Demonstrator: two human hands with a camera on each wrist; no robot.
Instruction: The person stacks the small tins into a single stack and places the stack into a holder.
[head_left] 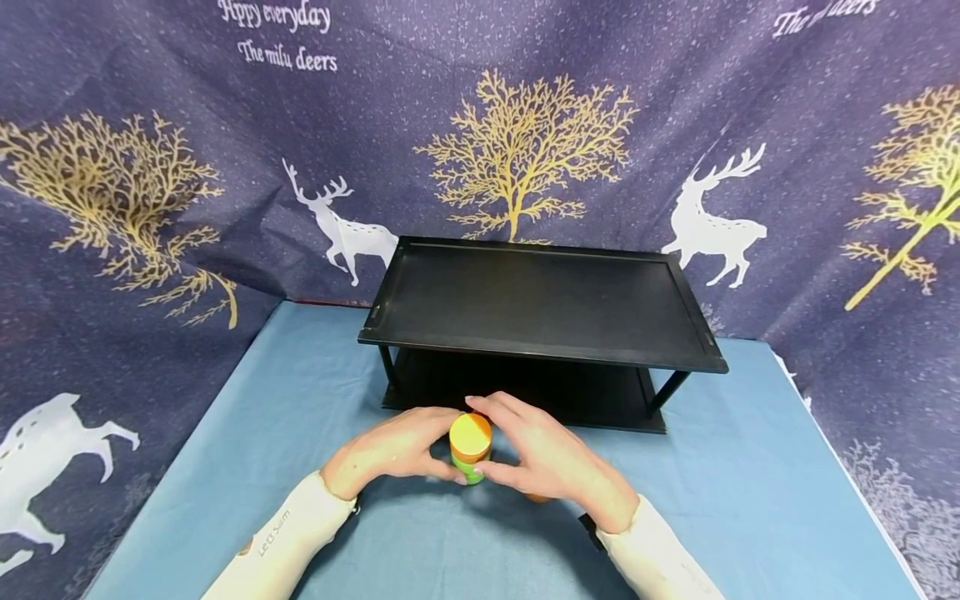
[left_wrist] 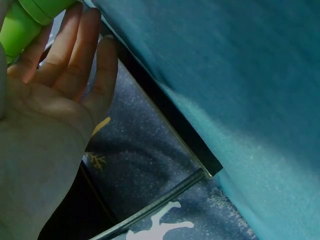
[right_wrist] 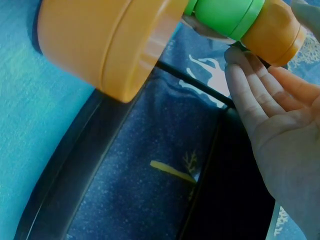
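Note:
A stack of cups stands upright on the blue cloth, an orange cup on top and green cups below. My left hand curves round the stack from the left, thumb in front and fingers behind. The left wrist view has a green cup beside these fingers. From the right, my right hand curves round the orange cup, its thumb near the lower edge. In the right wrist view, fingertips meet this small orange cup. A larger orange cup looms near that camera, mostly hidden under my right hand in the head view.
Behind the hands stands a black two-level rack, its lower shelf close beyond my fingertips. Blue cloth covers the table. A dark curtain with white deer and golden trees hangs at the back and sides.

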